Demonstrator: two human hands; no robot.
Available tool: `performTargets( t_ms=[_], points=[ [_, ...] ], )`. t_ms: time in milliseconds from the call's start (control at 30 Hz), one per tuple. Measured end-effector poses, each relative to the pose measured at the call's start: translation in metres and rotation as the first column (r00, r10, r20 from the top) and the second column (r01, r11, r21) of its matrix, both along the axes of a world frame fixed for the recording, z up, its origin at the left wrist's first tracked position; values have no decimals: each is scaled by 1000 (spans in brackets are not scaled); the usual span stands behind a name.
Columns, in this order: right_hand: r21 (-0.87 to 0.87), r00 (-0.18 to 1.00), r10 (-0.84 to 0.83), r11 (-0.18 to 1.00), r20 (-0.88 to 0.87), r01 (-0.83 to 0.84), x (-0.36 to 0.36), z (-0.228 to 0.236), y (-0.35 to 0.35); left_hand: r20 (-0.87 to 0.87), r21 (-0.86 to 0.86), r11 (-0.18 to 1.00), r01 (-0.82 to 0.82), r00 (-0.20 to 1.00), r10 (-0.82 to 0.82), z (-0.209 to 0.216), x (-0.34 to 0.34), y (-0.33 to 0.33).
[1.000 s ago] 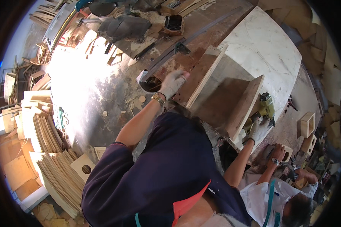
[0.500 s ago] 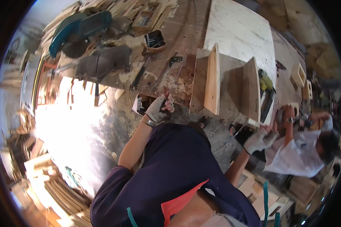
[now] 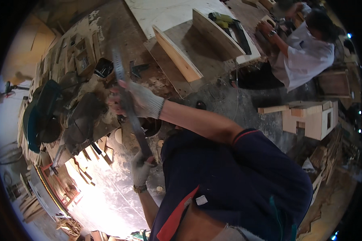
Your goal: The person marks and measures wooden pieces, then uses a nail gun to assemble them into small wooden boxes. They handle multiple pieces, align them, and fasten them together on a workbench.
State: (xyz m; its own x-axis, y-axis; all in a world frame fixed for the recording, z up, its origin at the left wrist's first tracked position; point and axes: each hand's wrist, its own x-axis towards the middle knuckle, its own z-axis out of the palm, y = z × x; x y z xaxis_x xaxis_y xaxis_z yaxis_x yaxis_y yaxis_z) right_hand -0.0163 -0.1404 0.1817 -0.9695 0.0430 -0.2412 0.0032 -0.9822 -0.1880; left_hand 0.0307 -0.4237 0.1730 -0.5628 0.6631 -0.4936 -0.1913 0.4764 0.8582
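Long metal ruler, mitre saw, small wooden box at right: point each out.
long metal ruler (image 3: 126,105): head view, mid-blade between the gloves.
mitre saw (image 3: 42,110): head view, teal blade guard.
small wooden box (image 3: 309,118): head view, pale front face.

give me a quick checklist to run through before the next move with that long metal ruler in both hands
1. Both gloved hands grip the long grey metal ruler: ok, right hand near its middle, left hand at the near end.
2. Ruler's far end is off the rough wooden workbench: ok, it is raised over the bench.
3. Green mitre saw blade at rest: cannot tell.
4. Seated person in a white shirt stands apart from the ruler: ok.
5. Open plywood box stands apart from the ruler: ok.
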Motion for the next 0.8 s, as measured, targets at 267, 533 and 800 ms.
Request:
performTargets(
  t_ms=[267, 533, 800],
  points=[
    [572, 869, -247, 671, -429, 472, 46, 96, 76, -219, -286, 952, 109, 960, -175, -89, -29, -125],
    [280, 398, -503, 296, -767, 913, 295, 133, 192, -266, -630, 717, 298, 785, -559, -83, -100, -140],
    [504, 112, -977, 191, 183, 842, 295, -12, 115, -251, -265, 827, 496, 792, -556, -19, -44, 80]
  ],
)
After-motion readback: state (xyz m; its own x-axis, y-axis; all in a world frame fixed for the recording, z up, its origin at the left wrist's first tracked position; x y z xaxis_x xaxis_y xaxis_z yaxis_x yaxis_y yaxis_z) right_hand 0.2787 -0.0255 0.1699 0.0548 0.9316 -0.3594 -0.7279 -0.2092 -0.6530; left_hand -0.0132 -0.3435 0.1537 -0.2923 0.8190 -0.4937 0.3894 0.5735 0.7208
